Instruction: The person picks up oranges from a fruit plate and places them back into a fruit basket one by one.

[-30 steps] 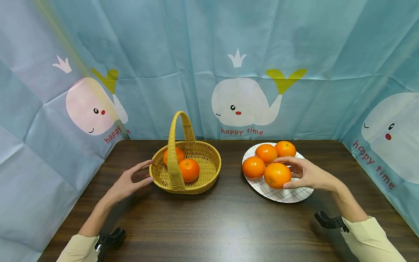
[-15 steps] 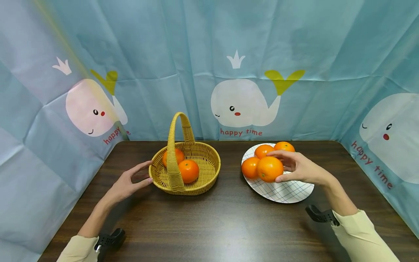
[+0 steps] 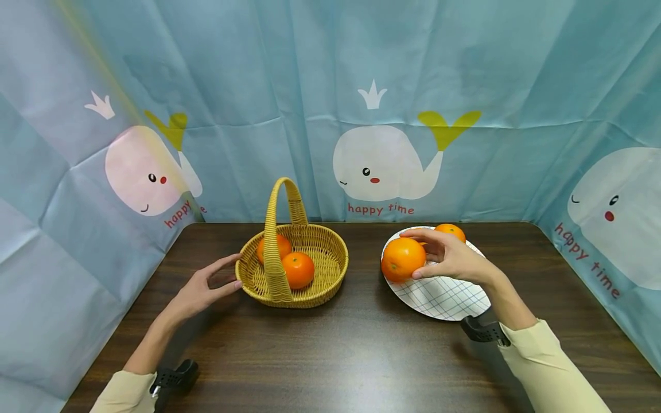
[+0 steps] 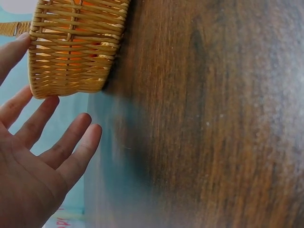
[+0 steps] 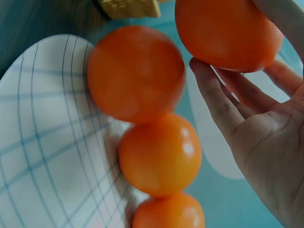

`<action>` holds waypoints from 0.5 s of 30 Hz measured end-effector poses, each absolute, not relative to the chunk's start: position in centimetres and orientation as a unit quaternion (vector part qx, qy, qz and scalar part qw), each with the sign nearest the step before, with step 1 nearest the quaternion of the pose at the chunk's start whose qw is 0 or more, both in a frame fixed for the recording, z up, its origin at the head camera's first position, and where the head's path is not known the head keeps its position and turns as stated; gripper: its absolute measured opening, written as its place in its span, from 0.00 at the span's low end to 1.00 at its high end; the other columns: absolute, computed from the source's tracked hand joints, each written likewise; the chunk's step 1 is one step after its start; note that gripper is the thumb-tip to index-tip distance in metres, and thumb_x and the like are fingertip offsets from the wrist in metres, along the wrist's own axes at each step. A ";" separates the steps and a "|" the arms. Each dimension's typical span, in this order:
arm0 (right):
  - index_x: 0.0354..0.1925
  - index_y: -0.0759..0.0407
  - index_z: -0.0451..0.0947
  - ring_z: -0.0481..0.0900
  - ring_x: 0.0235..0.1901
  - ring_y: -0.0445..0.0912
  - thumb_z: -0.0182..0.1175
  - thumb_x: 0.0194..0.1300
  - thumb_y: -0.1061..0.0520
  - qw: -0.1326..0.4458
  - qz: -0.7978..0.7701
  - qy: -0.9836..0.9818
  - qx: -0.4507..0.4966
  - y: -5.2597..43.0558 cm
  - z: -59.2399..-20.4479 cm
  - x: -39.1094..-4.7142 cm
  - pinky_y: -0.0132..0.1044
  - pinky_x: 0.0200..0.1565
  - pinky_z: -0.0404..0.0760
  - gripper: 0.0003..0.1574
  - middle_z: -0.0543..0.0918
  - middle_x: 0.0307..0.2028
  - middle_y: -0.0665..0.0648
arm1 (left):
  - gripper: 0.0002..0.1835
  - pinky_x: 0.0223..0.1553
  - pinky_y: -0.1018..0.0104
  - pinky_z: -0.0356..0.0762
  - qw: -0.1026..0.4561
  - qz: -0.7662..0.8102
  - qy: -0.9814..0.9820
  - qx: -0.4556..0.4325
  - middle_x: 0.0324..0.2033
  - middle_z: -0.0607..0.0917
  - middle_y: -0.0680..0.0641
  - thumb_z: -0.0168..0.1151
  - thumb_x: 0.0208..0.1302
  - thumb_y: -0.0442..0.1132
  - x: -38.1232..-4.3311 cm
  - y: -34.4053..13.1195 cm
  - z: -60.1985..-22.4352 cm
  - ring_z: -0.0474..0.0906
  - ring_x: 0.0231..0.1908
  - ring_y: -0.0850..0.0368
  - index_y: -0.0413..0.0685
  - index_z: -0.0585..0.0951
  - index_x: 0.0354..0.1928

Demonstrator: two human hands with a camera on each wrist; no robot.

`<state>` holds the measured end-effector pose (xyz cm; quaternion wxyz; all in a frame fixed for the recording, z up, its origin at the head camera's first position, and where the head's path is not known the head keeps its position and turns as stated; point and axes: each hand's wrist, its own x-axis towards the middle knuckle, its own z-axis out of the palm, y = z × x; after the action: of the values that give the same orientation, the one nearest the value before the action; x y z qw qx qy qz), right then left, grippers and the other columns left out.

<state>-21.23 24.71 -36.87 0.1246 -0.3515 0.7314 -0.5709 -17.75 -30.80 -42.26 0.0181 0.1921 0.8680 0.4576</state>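
My right hand [image 3: 451,261] holds an orange [image 3: 404,257] between thumb and fingers above the left part of a white checked plate [image 3: 444,301]. In the right wrist view, three more oranges sit in a row on the plate: a near orange [image 5: 135,73], a middle orange [image 5: 160,154] and a far orange [image 5: 169,213]. The fingertips of my left hand [image 3: 198,291] touch the left side of a yellow wicker basket [image 3: 330,289], thumb at its rim in the left wrist view. Inside the basket lie a front orange [image 3: 298,269] and another orange [image 3: 283,245], partly hidden by the handle.
The basket's tall arched handle [image 3: 271,229] rises over its left half. Basket and plate stand apart on a dark wooden table [image 3: 330,355], toward its back edge. A blue curtain [image 3: 310,74] with printed whales hangs behind and at both sides.
My right hand has lifted the orange and carried it left across the plate, where it now overlaps the left orange. My left hand and the basket have stayed put.
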 end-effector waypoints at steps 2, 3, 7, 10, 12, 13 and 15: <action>0.70 0.65 0.67 0.77 0.57 0.59 0.73 0.56 0.72 0.126 -0.574 0.729 -0.351 24.1 -36.8 -21.4 0.46 0.56 0.79 0.46 0.72 0.63 0.66 | 0.33 0.54 0.52 0.78 0.020 0.460 0.867 0.192 0.70 0.69 0.35 0.65 0.71 0.37 -17.7 -30.7 -42.2 0.75 0.59 0.32 0.41 0.65 0.75; 0.70 0.65 0.67 0.77 0.57 0.59 0.74 0.56 0.72 0.125 -0.575 0.729 -0.349 23.7 -36.8 -21.5 0.46 0.56 0.79 0.46 0.72 0.63 0.66 | 0.33 0.54 0.53 0.79 0.021 0.460 0.867 0.192 0.70 0.69 0.35 0.65 0.71 0.37 -17.7 -30.7 -42.2 0.75 0.59 0.32 0.41 0.65 0.75; 0.70 0.64 0.68 0.77 0.57 0.58 0.75 0.56 0.70 0.118 -0.569 0.737 -0.346 22.6 -36.5 -21.8 0.45 0.57 0.78 0.46 0.73 0.63 0.64 | 0.34 0.54 0.55 0.78 0.023 0.461 0.866 0.193 0.70 0.69 0.34 0.65 0.72 0.37 -17.6 -30.5 -42.0 0.75 0.60 0.32 0.41 0.65 0.75; 0.70 0.63 0.68 0.77 0.58 0.57 0.76 0.56 0.68 0.116 -0.562 0.741 -0.349 21.7 -36.3 -22.1 0.45 0.58 0.78 0.46 0.74 0.63 0.62 | 0.34 0.55 0.49 0.77 0.025 0.463 0.865 0.191 0.70 0.68 0.34 0.64 0.72 0.37 -17.6 -30.5 -41.9 0.74 0.60 0.32 0.41 0.65 0.76; 0.70 0.62 0.69 0.77 0.58 0.56 0.76 0.56 0.66 0.116 -0.557 0.744 -0.350 21.1 -36.2 -22.4 0.45 0.58 0.78 0.46 0.74 0.63 0.61 | 0.34 0.56 0.43 0.75 0.027 0.463 0.865 0.189 0.70 0.68 0.34 0.64 0.72 0.37 -17.6 -30.5 -41.9 0.74 0.60 0.32 0.41 0.64 0.76; 0.70 0.62 0.69 0.77 0.58 0.56 0.77 0.56 0.65 0.115 -0.556 0.745 -0.351 20.8 -36.2 -22.5 0.46 0.59 0.77 0.46 0.75 0.63 0.60 | 0.34 0.56 0.42 0.75 0.028 0.464 0.866 0.187 0.70 0.68 0.34 0.64 0.72 0.37 -17.6 -30.5 -41.9 0.74 0.60 0.32 0.41 0.64 0.76; 0.70 0.61 0.69 0.77 0.58 0.55 0.77 0.56 0.64 0.110 -0.551 0.749 -0.351 20.1 -36.0 -22.7 0.46 0.59 0.77 0.47 0.75 0.62 0.59 | 0.34 0.56 0.39 0.74 0.029 0.465 0.865 0.185 0.70 0.67 0.33 0.64 0.72 0.37 -17.6 -30.6 -41.9 0.74 0.61 0.31 0.41 0.64 0.76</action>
<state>-22.72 20.13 -36.04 0.1104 -0.3512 0.7492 -0.5506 -17.59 -30.57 -41.88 0.0295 0.1854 0.8653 0.4648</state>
